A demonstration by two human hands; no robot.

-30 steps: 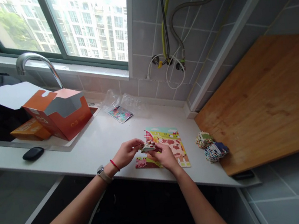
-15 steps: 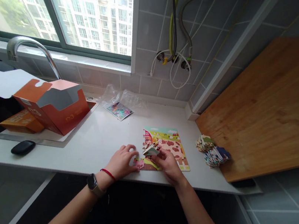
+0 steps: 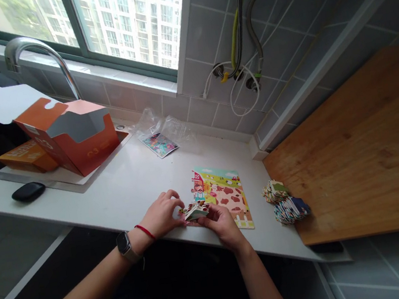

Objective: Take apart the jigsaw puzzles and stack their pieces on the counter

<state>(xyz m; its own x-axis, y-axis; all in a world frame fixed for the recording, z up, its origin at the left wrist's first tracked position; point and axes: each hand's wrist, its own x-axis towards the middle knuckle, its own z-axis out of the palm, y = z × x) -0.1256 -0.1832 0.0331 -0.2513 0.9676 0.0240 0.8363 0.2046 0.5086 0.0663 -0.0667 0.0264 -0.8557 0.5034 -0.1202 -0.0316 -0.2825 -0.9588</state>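
Observation:
A farm jigsaw puzzle (image 3: 229, 197), with a spotted cow, a red barn and a white fence, lies on the white counter near its front edge. My right hand (image 3: 226, 228) grips a small stack of puzzle pieces (image 3: 196, 211) by its right end, just over the puzzle's lower left part. My left hand (image 3: 162, 215) curls its thumb and fingers round the left end of that stack; the exact contact at the fingertips is hard to make out. The stack hides the puzzle's lower left corner.
Two piles of pieces (image 3: 275, 190) (image 3: 291, 209) lie right, against a leaning wooden board (image 3: 365, 154). Behind are a picture card (image 3: 160, 145) and clear plastic wrap (image 3: 177, 129). Left stand an open orange box (image 3: 82, 142), a tap (image 3: 59, 60) and a black mouse-shaped object (image 3: 28, 191).
My right hand has brought the stack left and down to my left fingers. The farmer figure on the puzzle now shows. My left hand has hardly moved.

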